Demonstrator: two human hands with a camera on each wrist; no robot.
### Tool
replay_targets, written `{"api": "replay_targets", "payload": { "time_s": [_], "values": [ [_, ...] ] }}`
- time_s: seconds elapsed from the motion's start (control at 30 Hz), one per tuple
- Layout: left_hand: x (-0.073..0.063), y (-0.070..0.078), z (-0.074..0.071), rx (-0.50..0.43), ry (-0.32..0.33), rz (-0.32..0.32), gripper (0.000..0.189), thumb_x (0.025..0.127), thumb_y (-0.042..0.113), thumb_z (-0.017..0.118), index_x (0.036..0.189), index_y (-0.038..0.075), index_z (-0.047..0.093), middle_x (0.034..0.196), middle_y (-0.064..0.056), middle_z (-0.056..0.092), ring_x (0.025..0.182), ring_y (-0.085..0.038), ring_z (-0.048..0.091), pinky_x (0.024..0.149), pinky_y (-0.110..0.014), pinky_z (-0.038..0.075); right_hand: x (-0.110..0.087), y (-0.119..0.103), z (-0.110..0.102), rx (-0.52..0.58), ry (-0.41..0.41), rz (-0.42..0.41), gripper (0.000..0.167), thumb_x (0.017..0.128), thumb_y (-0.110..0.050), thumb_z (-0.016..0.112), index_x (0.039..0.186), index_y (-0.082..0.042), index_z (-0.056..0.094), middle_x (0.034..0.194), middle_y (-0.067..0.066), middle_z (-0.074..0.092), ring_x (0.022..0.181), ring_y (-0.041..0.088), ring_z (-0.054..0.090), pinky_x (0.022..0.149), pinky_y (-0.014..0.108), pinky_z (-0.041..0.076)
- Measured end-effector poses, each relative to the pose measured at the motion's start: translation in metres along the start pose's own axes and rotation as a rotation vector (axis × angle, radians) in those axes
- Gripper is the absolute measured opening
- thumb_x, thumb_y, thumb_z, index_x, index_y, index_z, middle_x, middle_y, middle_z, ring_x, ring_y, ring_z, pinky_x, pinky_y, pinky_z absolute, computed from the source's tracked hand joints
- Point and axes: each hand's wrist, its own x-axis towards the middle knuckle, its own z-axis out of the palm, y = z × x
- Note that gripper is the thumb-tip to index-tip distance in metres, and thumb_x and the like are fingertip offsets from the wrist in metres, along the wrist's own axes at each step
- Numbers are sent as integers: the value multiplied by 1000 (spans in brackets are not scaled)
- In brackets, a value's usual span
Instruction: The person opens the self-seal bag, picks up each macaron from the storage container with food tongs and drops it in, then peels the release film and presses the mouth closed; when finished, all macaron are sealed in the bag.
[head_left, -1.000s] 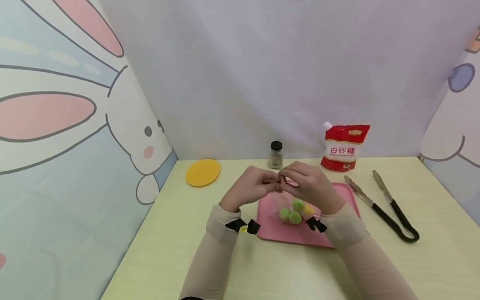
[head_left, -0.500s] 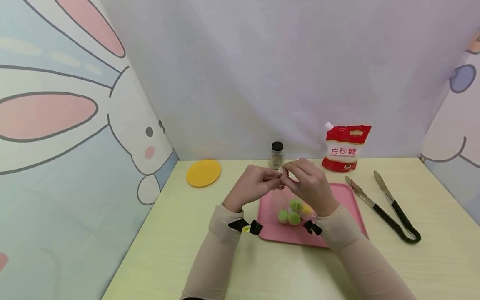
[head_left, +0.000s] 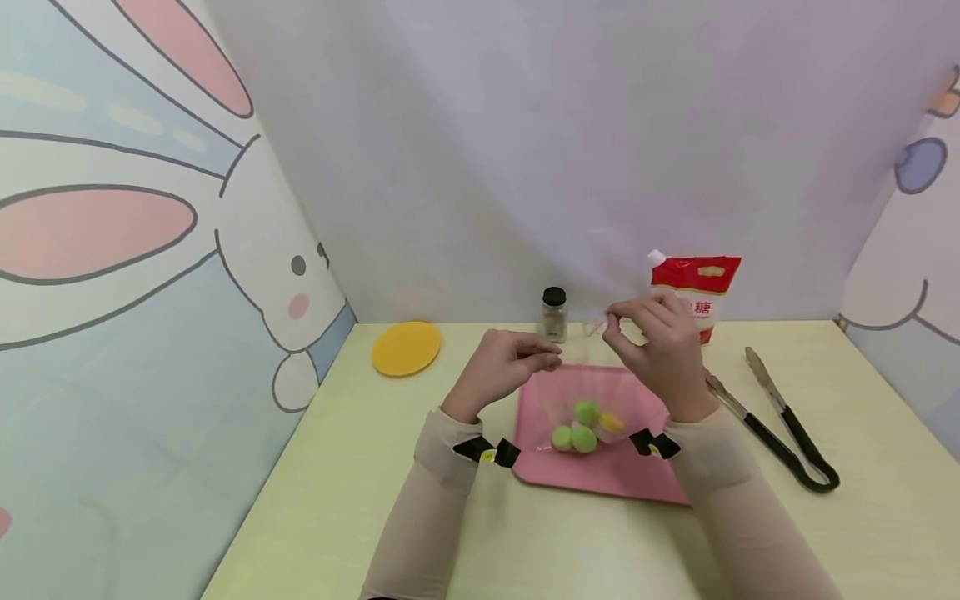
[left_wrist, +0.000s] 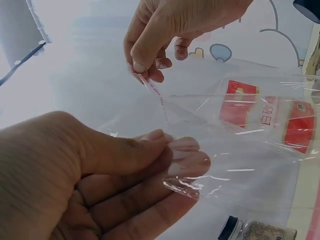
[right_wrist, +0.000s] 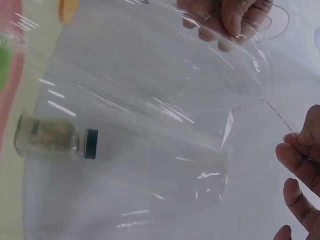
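A clear plastic bag (right_wrist: 165, 150) hangs between the hands above a pink tray (head_left: 551, 477). Inside its lower end lie several round green pieces (head_left: 583, 439) and a yellow one (head_left: 611, 422). The left hand (head_left: 502, 367) pinches one edge of the bag's mouth between thumb and fingers, its other fingers behind the film in the left wrist view. Higher and to the right, the right hand (head_left: 663, 350) pinches a narrow strip with red print (left_wrist: 156, 92) at the bag's mouth. That strip runs from its fingertips back toward the bag.
Behind the hands stands a small jar (head_left: 555, 323) with a black lid. A red and white pouch (head_left: 693, 275) is partly hidden by the right hand. Black-handled tongs (head_left: 765, 377) lie to the right of the tray, and a yellow disc (head_left: 406, 348) lies at the back left.
The hands were close together; the right hand has moved right and up, holding the strip. The bag's mouth now spreads wider between them. The left hand has barely moved.
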Motion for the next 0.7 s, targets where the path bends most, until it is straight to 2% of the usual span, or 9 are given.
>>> {"api": "replay_targets", "payload": {
  "time_s": [0.2,0.37,0.53,0.63,0.7],
  "values": [
    [0,-5,-4,18,21,-26,11,95,20,72,103,18,79,87,11,75,79,-2,71,73,-23,58,1,8,-12,3,-102,43,17,90,-12,64,92,1,75,85,16,72,83,34,58,79,49,45],
    [0,-6,-6,2,20,-44,12,95,20,72,104,16,79,89,9,76,83,-10,74,75,-24,58,3,11,-17,17,-89,45,15,89,-11,66,91,0,76,83,16,73,85,38,56,77,55,39],
    [-1,-7,-8,24,22,-43,13,95,21,73,104,16,79,88,10,76,80,-2,72,75,-23,58,2,18,-22,8,-70,40,14,87,-12,68,91,-2,78,85,15,74,86,41,53,76,60,34],
    [-1,-7,-9,37,34,-37,12,94,21,74,103,15,80,88,10,76,80,-3,72,75,-24,58,3,23,-27,18,-46,63,12,85,-8,70,92,-2,78,86,16,74,85,40,53,80,53,37],
    [-1,-8,-10,47,42,-34,12,94,21,73,103,15,80,87,10,76,80,-4,72,75,-24,58,3,26,-32,23,-38,91,13,85,-4,70,94,0,77,88,15,74,85,37,55,86,39,43]
  ]
}}
